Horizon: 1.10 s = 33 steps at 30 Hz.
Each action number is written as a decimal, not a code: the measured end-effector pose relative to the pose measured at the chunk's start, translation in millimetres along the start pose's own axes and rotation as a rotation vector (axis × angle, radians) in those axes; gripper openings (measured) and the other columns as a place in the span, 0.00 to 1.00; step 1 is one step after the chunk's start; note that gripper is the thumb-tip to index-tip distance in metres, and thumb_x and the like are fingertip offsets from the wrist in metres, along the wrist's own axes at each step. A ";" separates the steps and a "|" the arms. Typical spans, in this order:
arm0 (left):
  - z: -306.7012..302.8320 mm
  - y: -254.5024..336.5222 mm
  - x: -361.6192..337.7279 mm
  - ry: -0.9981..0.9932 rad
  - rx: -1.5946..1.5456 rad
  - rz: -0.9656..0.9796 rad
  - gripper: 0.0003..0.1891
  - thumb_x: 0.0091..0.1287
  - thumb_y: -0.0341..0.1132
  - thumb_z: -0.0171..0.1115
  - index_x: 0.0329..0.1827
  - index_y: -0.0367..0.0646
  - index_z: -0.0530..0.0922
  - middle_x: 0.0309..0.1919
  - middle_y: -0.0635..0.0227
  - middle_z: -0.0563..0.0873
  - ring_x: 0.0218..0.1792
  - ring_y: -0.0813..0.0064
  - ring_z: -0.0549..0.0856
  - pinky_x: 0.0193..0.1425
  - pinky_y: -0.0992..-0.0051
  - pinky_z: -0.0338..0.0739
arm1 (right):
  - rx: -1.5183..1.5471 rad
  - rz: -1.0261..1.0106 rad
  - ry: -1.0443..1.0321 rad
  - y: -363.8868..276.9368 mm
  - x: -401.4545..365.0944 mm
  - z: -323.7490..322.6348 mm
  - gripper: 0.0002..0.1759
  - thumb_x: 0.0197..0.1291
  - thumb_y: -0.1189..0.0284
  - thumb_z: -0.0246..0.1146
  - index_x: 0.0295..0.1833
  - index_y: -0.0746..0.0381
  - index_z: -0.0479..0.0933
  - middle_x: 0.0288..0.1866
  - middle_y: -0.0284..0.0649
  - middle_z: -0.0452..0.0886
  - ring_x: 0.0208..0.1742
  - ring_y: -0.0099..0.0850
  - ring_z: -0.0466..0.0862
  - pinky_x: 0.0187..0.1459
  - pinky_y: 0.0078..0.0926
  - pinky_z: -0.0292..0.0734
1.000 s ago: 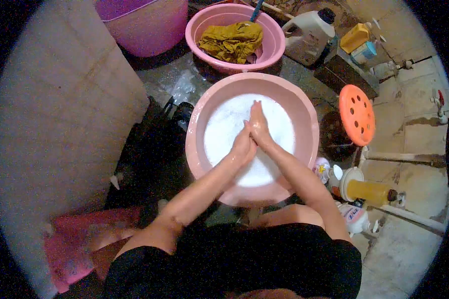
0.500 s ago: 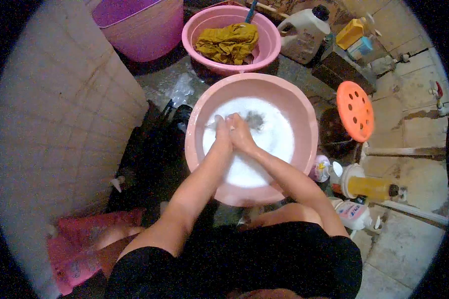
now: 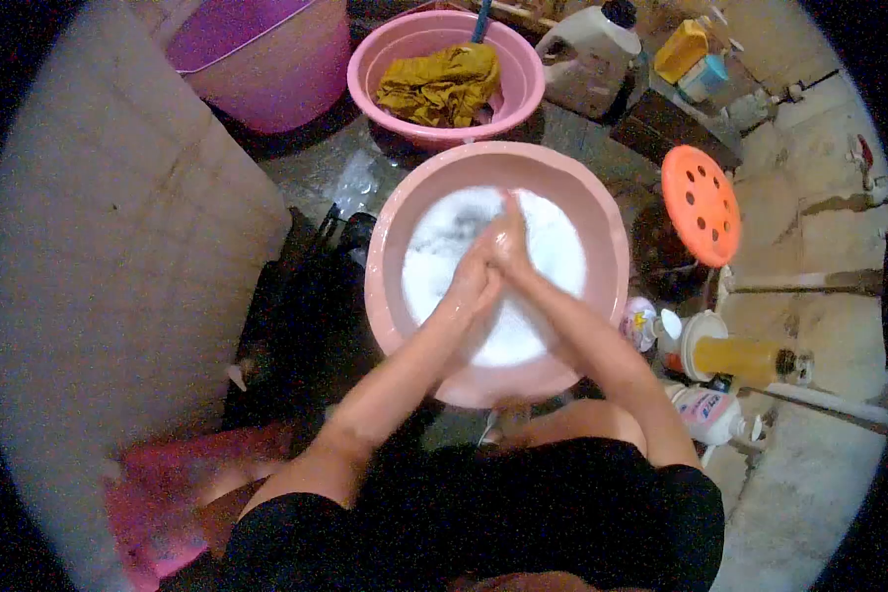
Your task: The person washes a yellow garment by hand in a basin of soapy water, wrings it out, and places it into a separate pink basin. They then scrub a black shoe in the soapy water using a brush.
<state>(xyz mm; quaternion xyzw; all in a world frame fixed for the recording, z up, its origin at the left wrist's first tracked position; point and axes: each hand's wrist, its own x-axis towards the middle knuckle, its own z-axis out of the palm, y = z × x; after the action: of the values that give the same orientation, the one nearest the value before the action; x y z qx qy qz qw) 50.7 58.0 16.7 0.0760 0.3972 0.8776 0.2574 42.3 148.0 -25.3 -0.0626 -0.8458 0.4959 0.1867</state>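
Note:
Both my hands are together over a pink basin (image 3: 390,331) that holds white suds (image 3: 555,286). My left hand (image 3: 476,274) presses against my right hand near its heel; its fingers are blurred and partly hidden. My right hand (image 3: 509,235) is wet, with its fingers stretched toward the basin's far side. No object shows between the two hands. A greyish gap in the foam (image 3: 454,225) lies just left of my right hand.
Behind stands a pink tub (image 3: 365,84) with mustard-yellow cloth (image 3: 439,84), beside a large purple bucket (image 3: 276,79) and a grey jug (image 3: 587,59). An orange perforated stool top (image 3: 701,205) and several bottles, one of them white (image 3: 705,412), line the right side.
My joined hands have moved right within the basin, and my right hand now reaches farther forward than my left. The foam gap shows left of them. The view has shifted slightly.

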 end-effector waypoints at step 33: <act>-22.3 -10.8 15.0 0.317 -0.189 -0.343 0.21 0.73 0.41 0.44 0.63 0.38 0.64 0.52 0.66 0.76 0.57 0.71 0.73 0.65 0.71 0.66 | 0.042 0.676 0.212 13.8 36.0 -27.4 0.13 0.60 0.76 0.51 0.48 0.68 0.74 0.45 0.51 0.79 0.51 0.37 0.78 0.55 0.33 0.71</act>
<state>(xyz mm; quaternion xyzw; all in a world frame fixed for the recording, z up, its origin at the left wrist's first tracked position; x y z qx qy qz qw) 34.6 57.0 -7.3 -0.1555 0.3556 0.8553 0.3433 18.4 187.7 -16.0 -0.3861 -0.7428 0.5378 0.1000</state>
